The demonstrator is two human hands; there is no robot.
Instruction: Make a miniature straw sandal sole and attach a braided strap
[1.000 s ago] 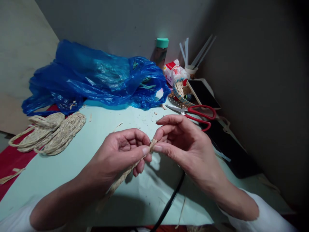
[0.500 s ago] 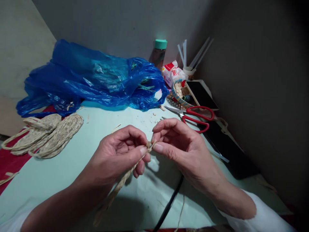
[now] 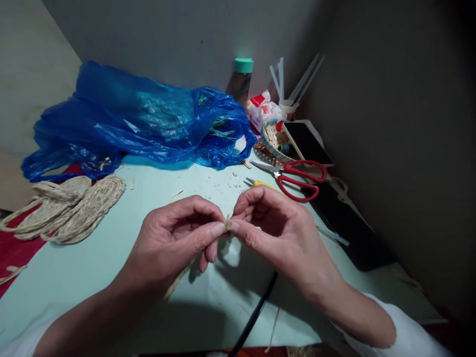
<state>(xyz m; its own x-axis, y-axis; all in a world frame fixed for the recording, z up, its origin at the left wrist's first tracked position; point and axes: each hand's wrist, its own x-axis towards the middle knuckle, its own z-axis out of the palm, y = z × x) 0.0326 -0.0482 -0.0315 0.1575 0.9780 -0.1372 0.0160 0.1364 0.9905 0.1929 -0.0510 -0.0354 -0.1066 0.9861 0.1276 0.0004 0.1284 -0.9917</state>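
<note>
A braided straw cord [image 3: 228, 225] is pinched at its end between my two hands, above the middle of the pale green work surface. My left hand [image 3: 173, 238] grips it between thumb and forefinger. Thumb and fingertips of my right hand [image 3: 280, 229] press on the same spot from the other side, almost touching the left. The rest of the braid runs down behind my left hand, mostly hidden. Just beyond my right hand lie red-handled scissors [image 3: 302, 172] and a yellow-handled pointed tool [image 3: 260, 184], partly covered by the fingers.
Coiled straw braid [image 3: 84, 208] lies at left on red cloth. Behind are a blue plastic bag [image 3: 137, 119], a green-lidded bottle [image 3: 241, 79], a red-white packet [image 3: 262, 110] and a small basket [image 3: 269, 139]. A phone [image 3: 308, 143] rests at right; a black cable [image 3: 255, 317] runs in front.
My fingertips have closed together on the end of the braid, so less of it shows. Its tail has swung further behind my left hand. The view has shifted slightly.
</note>
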